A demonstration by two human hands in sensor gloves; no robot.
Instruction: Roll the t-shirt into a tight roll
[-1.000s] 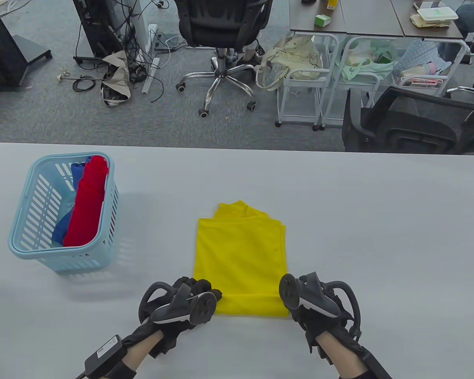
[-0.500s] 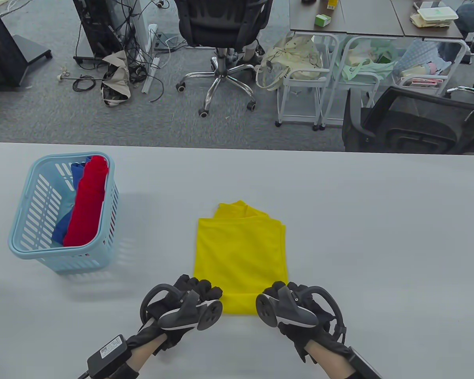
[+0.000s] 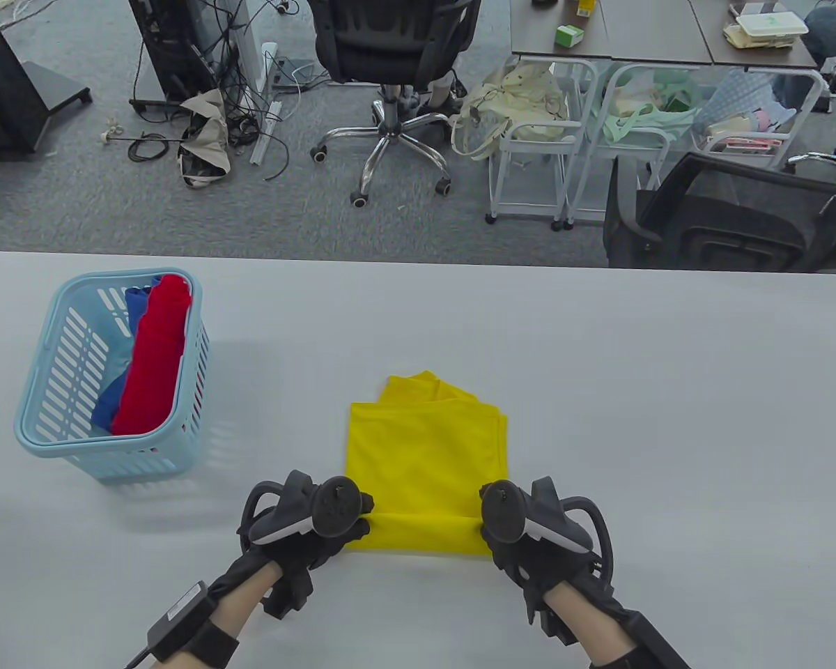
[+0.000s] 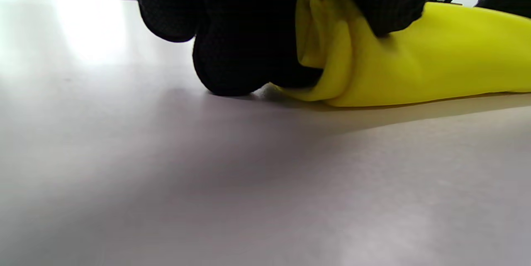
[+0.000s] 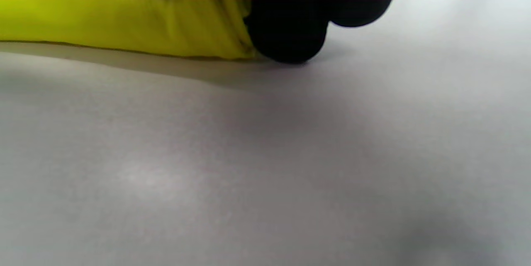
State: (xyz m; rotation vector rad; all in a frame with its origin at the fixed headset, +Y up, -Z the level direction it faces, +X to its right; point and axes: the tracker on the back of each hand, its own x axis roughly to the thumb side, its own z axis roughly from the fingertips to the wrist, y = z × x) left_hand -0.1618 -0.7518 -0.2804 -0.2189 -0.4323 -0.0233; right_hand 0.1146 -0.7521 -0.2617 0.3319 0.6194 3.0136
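Observation:
A folded yellow t-shirt (image 3: pixel 426 453) lies flat in the middle of the white table (image 3: pixel 669 390), its near edge turned over into a short roll (image 3: pixel 423 533). My left hand (image 3: pixel 352 519) grips the roll's left end; the left wrist view shows the gloved fingers (image 4: pixel 249 29) curled round the layered yellow fabric (image 4: pixel 415 67). My right hand (image 3: pixel 491 523) grips the roll's right end, and in the right wrist view its fingers (image 5: pixel 290 21) close over the yellow cloth (image 5: pixel 116 21). The trackers hide most of both hands from above.
A light blue basket (image 3: pixel 56 425) at the table's left holds a red roll (image 3: pixel 150 355) and a blue roll (image 3: pixel 134 306). Beyond the far table edge stand office chairs (image 3: pixel 390 63), white carts (image 3: pixel 536 139) and floor cables.
Both hands came back to the ends of the near edge and rolled it forward. The shirt's far edge slid slightly toward me, and the flat part is shorter.

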